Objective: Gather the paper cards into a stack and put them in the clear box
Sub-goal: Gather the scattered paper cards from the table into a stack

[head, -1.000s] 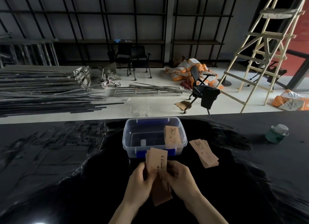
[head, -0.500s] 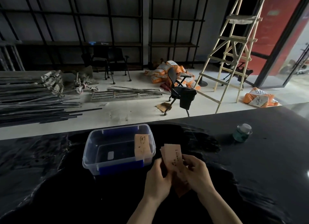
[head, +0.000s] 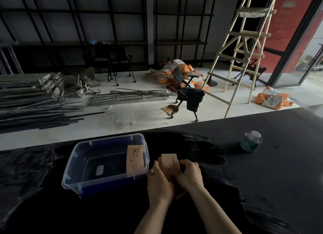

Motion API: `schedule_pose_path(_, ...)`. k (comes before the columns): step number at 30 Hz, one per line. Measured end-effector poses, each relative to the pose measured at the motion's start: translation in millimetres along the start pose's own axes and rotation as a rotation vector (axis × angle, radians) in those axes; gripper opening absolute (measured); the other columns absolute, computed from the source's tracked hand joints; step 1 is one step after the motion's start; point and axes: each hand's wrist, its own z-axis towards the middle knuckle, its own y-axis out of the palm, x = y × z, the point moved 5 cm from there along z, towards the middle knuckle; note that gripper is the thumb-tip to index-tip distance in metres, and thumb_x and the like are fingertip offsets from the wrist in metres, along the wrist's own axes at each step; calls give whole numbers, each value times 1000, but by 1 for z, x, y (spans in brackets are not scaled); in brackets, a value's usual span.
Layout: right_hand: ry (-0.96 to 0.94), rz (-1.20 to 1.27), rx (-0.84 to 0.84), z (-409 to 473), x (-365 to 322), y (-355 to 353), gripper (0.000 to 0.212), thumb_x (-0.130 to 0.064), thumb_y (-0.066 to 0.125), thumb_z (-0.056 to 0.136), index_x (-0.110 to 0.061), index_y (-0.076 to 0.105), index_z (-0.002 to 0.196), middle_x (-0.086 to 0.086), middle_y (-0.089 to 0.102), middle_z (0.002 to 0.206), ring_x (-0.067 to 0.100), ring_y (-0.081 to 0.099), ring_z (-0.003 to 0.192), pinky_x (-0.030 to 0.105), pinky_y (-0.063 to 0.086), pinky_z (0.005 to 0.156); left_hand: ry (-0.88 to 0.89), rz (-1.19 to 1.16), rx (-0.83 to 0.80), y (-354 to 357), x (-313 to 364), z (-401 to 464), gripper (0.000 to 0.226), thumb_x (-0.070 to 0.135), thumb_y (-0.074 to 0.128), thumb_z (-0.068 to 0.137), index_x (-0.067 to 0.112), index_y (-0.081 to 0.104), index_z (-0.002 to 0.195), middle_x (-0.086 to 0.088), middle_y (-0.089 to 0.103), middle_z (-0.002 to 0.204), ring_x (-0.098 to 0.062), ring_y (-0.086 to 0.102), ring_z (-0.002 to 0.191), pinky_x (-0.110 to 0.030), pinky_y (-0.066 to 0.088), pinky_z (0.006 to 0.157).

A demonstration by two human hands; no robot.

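A stack of tan paper cards stands upright between my two hands, just right of the clear box. My left hand grips the stack's left side and my right hand closes over its right side. More card shows below my palms near the black table. Inside the clear box, another tan card leans against the right wall. The box has blue latches and stands open on the table.
A green jar with a white lid stands on the black table at the right. Beyond the table's far edge lie a floor with metal bars, an office chair and a wooden ladder.
My view has swung right, so the box now sits further left. My hands with the cards moved right of the box. The loose pile seen on the table a second ago is out of sight.
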Motion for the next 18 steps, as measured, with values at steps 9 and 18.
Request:
schedule_pose_path(9,171,285,-116,-15,-3,17,22,-18,82,80,-14,76,100,4,79,96,19,75,85,37,65,76,-107,-189,-155,-21,-18,4,43,10,66,91,10,59,133,-14,66,131,-29,63,120,-44,51,106)
schedule_pose_path(18,-163,901,-164,-76,2,4,51,13,77,83,-18,69,123,14,80,107,27,77,98,34,62,76,228,-423,-118,-35,-22,-32,71,-10,68,86,39,42,131,16,56,114,-1,66,92,-12,57,67)
